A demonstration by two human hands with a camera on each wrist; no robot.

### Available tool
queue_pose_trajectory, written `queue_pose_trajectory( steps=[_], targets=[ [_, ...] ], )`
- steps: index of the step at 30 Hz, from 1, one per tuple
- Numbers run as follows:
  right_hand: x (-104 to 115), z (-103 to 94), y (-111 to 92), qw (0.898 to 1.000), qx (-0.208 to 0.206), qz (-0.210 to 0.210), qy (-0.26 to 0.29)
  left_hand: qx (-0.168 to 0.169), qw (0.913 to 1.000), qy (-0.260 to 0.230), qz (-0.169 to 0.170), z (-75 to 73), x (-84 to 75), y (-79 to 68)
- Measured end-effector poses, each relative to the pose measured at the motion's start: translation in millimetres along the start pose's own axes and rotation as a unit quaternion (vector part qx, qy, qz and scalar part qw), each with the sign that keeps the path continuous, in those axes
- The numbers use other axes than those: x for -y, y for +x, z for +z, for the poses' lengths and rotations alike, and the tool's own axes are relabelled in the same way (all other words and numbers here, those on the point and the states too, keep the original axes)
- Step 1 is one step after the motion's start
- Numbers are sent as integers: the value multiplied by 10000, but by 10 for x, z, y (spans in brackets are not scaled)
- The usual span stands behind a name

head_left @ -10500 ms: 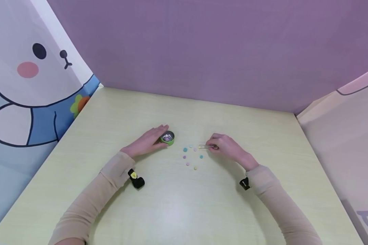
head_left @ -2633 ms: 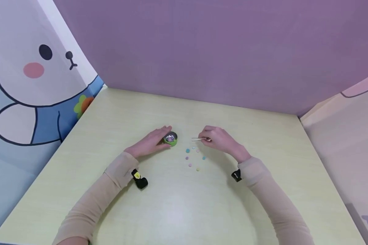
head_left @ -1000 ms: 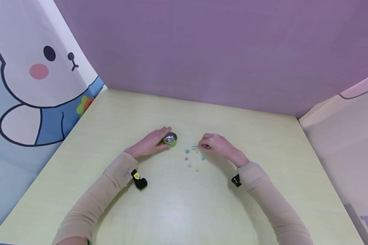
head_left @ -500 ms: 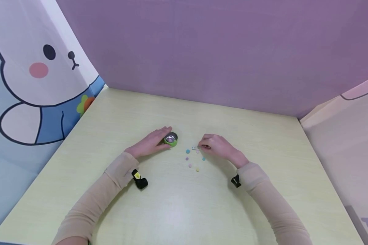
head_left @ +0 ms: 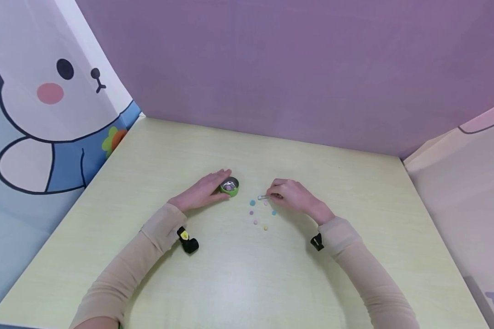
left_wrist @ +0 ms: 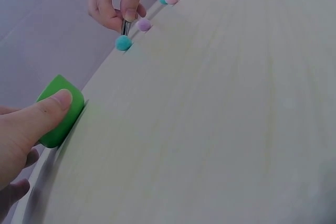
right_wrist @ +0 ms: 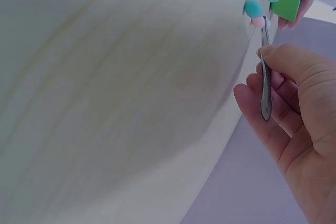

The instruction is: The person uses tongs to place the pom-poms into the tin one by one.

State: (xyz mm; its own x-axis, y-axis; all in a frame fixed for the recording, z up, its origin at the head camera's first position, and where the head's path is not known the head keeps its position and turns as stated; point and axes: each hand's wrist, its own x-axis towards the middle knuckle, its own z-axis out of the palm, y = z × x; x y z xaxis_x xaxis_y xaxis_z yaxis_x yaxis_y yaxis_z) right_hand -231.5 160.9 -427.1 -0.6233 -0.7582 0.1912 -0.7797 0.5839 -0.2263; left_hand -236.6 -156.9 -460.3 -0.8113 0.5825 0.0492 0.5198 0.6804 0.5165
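My left hand (head_left: 201, 191) steadies a small green bowl (head_left: 230, 192) with a shiny metal inside, thumb on the near side and fingers along the far side. Something pinkish lies in the bowl. My right hand (head_left: 292, 196) pinches metal tweezers (right_wrist: 266, 90) between thumb and fingers. The tweezers' tips point left, right at a whitish pom-pom (head_left: 261, 198). Close to them are a teal pom-pom (head_left: 252, 203) and a pale pink pom-pom (head_left: 265, 204). In the left wrist view, the thumb presses the bowl's green wall (left_wrist: 68, 100).
More small pom-poms lie on the pale wooden table (head_left: 230, 274): a purple one (head_left: 251, 213), a second teal one (head_left: 274, 213), a pink one (head_left: 255, 222) and a yellow one (head_left: 265, 228). A purple partition (head_left: 271, 68) rises along the back edge.
A yellow pom-pom at the tweezers' tips 10.5 s ago is gone from the table there. The right hand has since lowered the tweezers to the whitish pom-pom; the left hand stays at the bowl.
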Motion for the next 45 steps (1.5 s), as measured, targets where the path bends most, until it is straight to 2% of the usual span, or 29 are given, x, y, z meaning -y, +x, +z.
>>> queue_pose_trajectory(
  steps=[19,34,45],
  targets=[
    [2,-45,52,9999,-116,-120,-4,6,10000,53,3,-11,-3,18],
    [2,-81,205,9990,-301,-330,7,-1,10000,50,-15,-22,-15,15],
    [62,-122,342,9991,-251,-336,-52,2,10000,45,-72,-21,-34,10]
  ],
)
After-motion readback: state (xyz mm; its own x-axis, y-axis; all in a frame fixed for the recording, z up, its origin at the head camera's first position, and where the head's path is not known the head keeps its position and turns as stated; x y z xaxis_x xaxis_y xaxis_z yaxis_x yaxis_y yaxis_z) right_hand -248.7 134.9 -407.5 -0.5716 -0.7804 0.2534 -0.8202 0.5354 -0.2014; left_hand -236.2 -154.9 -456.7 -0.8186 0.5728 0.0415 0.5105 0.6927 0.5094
